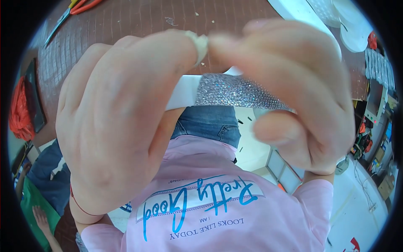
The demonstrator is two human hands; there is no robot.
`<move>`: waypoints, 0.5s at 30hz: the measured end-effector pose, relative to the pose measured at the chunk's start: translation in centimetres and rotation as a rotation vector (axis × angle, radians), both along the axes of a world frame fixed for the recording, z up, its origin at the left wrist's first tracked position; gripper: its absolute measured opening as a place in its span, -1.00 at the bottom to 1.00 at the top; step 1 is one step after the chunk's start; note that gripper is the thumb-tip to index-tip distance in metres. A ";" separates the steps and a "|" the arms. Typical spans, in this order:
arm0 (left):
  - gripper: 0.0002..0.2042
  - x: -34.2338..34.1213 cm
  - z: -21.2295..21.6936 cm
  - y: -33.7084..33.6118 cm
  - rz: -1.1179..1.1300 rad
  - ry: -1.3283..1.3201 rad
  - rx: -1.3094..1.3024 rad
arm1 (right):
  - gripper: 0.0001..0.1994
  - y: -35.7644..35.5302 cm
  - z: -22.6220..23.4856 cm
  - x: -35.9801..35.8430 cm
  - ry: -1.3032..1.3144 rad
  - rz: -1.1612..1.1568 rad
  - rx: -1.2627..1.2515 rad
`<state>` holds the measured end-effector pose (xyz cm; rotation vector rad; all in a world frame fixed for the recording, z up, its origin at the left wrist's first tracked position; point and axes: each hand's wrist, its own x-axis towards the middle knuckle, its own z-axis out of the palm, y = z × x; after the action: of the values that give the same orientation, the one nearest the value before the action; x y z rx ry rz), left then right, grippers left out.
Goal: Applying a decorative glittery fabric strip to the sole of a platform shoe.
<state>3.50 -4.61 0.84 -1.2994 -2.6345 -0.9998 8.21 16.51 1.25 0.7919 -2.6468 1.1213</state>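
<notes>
glitter strip: a silver, sparkling band (241, 91) runs across the centre of the frame, its long axis nearly level, dipping slightly to the right; its left end joins a plain white strip (181, 91).
where it lies: held up close under the camera, between both hands, above the pink shirt (235, 201) and well off the brown bench (138, 21).
left hand: the left hand (117, 122) fills the left half of the frame, back toward the camera, fingers curled; its grip is pinched narrow on the white end, thumb tip at top centre with a pale scrap (201, 44) on it.
right hand: the right hand (294, 92), blurred, arches over the glitter end, fingers folded around it from above and below; grip closed on the band.
nearer hand: both touch it; the right covers the sparkling part.
around: orange-handled scissors (71, 10) lie on the bench at upper left; white pieces (336, 17) at upper right.
</notes>
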 end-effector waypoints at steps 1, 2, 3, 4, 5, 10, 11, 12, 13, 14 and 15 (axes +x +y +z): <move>-0.51 0.1 -0.1 0.1 0.012 -0.003 -0.002 | -0.70 -0.1 -0.2 0.5 0.033 -0.043 0.032; -0.50 0.1 -0.1 0.2 0.024 -0.005 -0.003 | -0.68 -0.3 -0.4 1.1 0.066 -0.087 0.065; -0.50 0.2 0.0 0.3 0.005 -0.002 0.002 | -0.66 -0.3 -0.6 1.7 0.100 -0.137 0.100; -0.50 0.4 0.2 0.4 -0.002 -0.060 0.016 | -0.64 -0.4 -0.9 2.4 0.134 -0.187 0.135; -0.49 0.5 1.0 0.3 0.010 -0.108 0.010 | -0.62 -0.7 -1.1 2.7 0.176 -0.221 0.149; -0.52 0.6 0.6 0.7 -0.031 -0.255 0.035 | -0.53 -1.4 -3.8 5.8 0.332 -0.467 0.293; -0.54 0.6 0.7 0.6 -0.034 -0.274 0.036 | -0.51 -1.7 -4.3 6.2 0.359 -0.515 0.314; -0.57 0.5 0.8 0.6 -0.037 -0.293 0.037 | -0.48 -2.0 -4.7 6.5 0.384 -0.563 0.335; -0.57 0.4 1.0 0.6 -0.040 -0.288 0.022 | -0.48 -2.2 -5.0 6.6 0.385 -0.571 0.321; -0.60 0.3 1.1 0.7 -0.046 -0.278 0.006 | -0.49 -2.3 -5.3 6.5 0.390 -0.577 0.344; -0.63 0.0 1.2 0.7 -0.051 -0.268 -0.010 | -0.50 -2.5 -5.6 6.4 0.396 -0.582 0.367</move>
<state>3.55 -3.88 2.01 -1.3256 -2.8118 -1.2521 14.65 14.03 -4.32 0.2112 -2.4983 0.3022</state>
